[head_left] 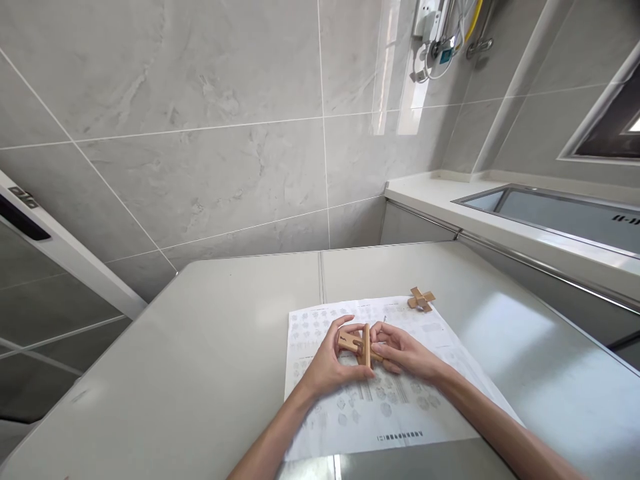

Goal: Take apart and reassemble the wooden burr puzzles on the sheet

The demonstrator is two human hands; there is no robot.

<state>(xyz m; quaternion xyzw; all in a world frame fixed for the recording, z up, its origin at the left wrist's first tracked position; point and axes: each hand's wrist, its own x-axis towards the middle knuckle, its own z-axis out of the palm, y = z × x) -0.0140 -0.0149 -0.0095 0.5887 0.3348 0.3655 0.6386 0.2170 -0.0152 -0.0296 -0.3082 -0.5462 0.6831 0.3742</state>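
Note:
Both my hands hold a small wooden interlocking puzzle [367, 345] over a printed sheet. My left hand [333, 363] curls around its left side, the thumb under an upright wooden bar and the fingers over the top. From the right, my right hand [400, 348] pinches the pieces between thumb and fingers. One flat piece pointing left carries a dark mark. Fingers hide parts of the joint. Beyond my right hand, a few more wooden pieces [421, 299] lie crossed at the sheet's far right corner.
The instruction sheet [400, 420], printed with small diagrams, lies on a pale table [200, 373] with a seam. A tiled wall [225, 167] stands behind. At the right are a white counter [425, 190] with a sink [550, 213], and cables [450, 47] hang above.

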